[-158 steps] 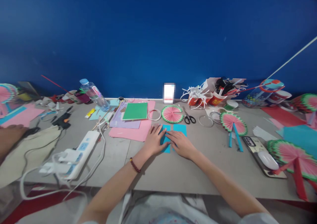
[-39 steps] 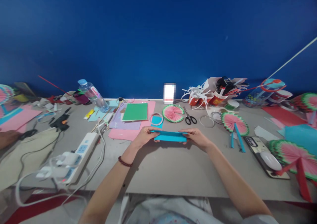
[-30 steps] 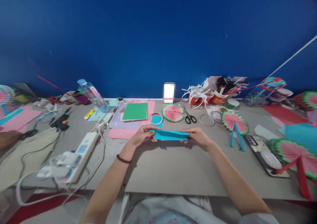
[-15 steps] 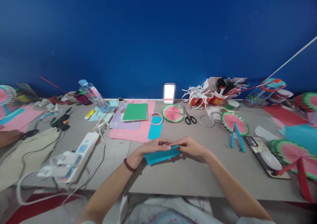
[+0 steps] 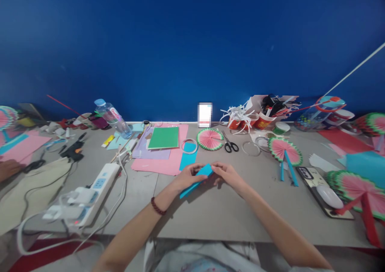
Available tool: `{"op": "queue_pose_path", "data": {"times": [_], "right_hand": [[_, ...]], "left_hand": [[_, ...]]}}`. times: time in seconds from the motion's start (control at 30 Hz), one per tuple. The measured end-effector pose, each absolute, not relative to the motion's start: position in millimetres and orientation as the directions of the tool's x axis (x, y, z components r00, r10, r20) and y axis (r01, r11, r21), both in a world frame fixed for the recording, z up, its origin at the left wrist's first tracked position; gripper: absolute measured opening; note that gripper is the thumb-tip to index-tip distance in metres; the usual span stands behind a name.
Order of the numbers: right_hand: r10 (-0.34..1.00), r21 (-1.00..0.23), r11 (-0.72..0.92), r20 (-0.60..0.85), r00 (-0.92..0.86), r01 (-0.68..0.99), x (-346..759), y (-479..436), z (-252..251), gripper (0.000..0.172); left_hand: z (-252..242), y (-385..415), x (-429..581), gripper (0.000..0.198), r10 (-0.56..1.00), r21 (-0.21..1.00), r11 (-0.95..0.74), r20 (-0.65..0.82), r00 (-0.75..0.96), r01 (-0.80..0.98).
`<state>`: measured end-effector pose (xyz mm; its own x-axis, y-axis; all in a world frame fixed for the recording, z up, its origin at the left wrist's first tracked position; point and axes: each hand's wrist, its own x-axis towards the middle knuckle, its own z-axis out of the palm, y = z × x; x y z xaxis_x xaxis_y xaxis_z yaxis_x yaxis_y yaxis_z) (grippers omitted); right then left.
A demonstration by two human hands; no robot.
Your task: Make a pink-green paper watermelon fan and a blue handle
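Between my two hands, above the grey table, is a narrow strip of blue paper (image 5: 192, 188), tilted up toward the right. My left hand (image 5: 191, 176) is closed around its middle, thumb on top. At the strip's upper right end my right hand (image 5: 224, 173) pinches the corner; some of its fingertips are hidden. Beyond my hands lie a flat blue paper piece (image 5: 187, 162) with a roll of clear tape (image 5: 189, 146) on it, a pink and green pleated paper fan (image 5: 209, 139) and black scissors (image 5: 231, 146).
Left stands a power strip (image 5: 98, 194) with plugs and loose cables, near a black glue gun (image 5: 73, 150). Green paper (image 5: 164, 138) lies on pink sheets. To the right are a phone (image 5: 309, 180) with a white mouse (image 5: 329, 195) and more fans. Another person's hand (image 5: 10, 169) rests far left.
The blue paper has turned from nearly level to slanting up rightward, and now looks narrower. My left hand has shifted its grip along it; my right hand has moved slightly.
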<state>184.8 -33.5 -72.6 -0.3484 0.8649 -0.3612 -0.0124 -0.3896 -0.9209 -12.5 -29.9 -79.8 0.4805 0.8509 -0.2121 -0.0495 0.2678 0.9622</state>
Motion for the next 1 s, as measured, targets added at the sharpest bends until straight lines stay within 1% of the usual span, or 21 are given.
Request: {"op": "queue_pose_path", "data": {"times": [0.17,0.27,0.4,0.5,0.6,0.77,1.0], "right_hand": [[0.873,-0.928,-0.365,-0.311,-0.377,-0.078,181.0,-38.0,-74.0,0.046],[0.907,-0.950,-0.305,-0.267,-0.326,-0.068,178.6,-39.0,-73.8,0.043],[0.950,-0.975,-0.216,-0.196,-0.244,-0.059,175.4,-38.8,-75.5,0.037],[0.946,-0.972,-0.226,-0.204,-0.253,-0.058,174.2,-38.6,-78.8,0.037],[0.927,-0.966,-0.257,-0.234,-0.293,-0.040,172.0,-39.6,-82.3,0.038],[0.913,-0.962,-0.272,-0.255,-0.318,-0.010,167.0,-42.7,-83.6,0.038],[0.916,-0.964,-0.261,-0.229,-0.328,-0.057,168.4,-42.1,-85.2,0.036]], "left_hand": [[-78.1,-33.7,-3.8,0.054,0.900,0.966,0.246,-0.195,0.390,-0.085],[-76.5,-36.8,-0.1,0.051,0.908,0.960,0.253,-0.194,0.371,-0.118],[-74.9,-40.1,1.6,0.046,0.909,0.964,0.239,-0.179,0.377,-0.119],[-72.7,-41.0,0.8,0.036,0.928,0.977,0.202,-0.171,0.331,-0.062],[-73.4,-39.0,-1.2,0.035,0.947,0.982,0.184,-0.169,0.275,-0.030],[-80.5,-33.3,-5.4,0.035,0.950,0.983,0.181,-0.169,0.263,-0.022],[-80.3,-33.8,-7.2,0.033,0.939,0.976,0.212,-0.191,0.286,-0.042]]}}
